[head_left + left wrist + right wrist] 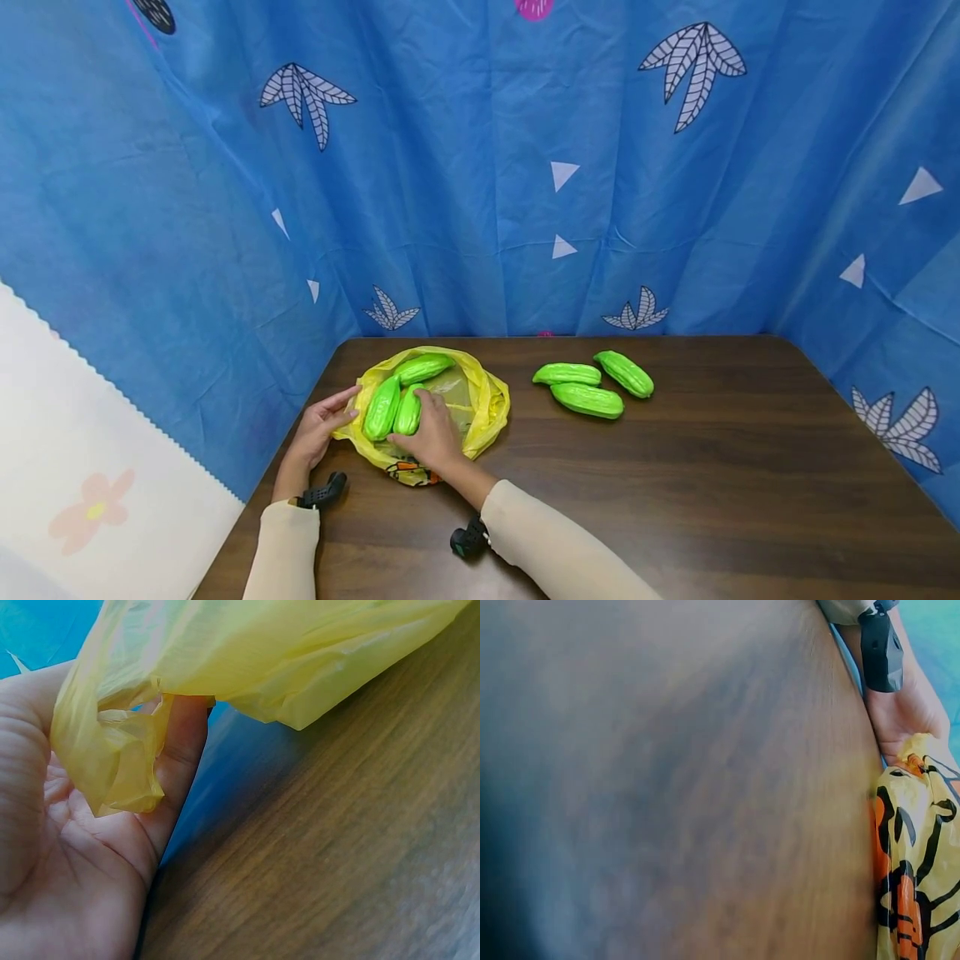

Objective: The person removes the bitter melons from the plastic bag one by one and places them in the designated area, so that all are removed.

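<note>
A yellow plastic bag (491, 408) lies with its mouth spread wide at the table's left. My left hand (315, 429) holds the left rim, the film draped between thumb and fingers in the left wrist view. Inside the bag, my right hand (435, 433) grips a bright green bitter gourd (407, 410), thumb on one side and fingers on the other. Beside it in the bag are a second bitter gourd (382, 408) and a third bitter gourd (423, 367) near the back rim. The right wrist view shows the bag's printed side (919, 862), but not the right hand.
Three more green bitter gourds (587, 400) lie close together on the brown wooden table (712, 483), right of the bag. A blue patterned curtain (525, 167) hangs along the back and sides. Each wrist wears a black device (468, 537).
</note>
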A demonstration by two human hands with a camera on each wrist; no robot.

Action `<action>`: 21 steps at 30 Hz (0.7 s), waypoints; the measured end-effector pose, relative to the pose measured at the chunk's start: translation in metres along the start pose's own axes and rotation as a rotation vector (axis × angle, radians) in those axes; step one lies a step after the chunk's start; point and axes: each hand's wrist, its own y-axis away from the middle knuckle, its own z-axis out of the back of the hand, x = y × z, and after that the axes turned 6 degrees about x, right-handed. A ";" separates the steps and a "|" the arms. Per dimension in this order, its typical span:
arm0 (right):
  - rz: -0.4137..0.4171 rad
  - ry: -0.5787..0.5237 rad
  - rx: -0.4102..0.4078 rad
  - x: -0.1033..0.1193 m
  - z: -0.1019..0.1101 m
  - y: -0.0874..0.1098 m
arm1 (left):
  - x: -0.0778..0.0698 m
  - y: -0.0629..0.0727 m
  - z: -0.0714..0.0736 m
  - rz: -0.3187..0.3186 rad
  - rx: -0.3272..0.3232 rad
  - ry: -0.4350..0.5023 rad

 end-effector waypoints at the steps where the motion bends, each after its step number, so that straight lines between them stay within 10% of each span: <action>1: -0.005 0.004 -0.005 0.000 -0.001 0.000 | 0.000 0.000 0.000 0.001 0.000 -0.003; 21: 0.085 -0.136 0.038 -0.007 0.013 0.005 | -0.005 -0.001 0.000 0.032 0.012 -0.021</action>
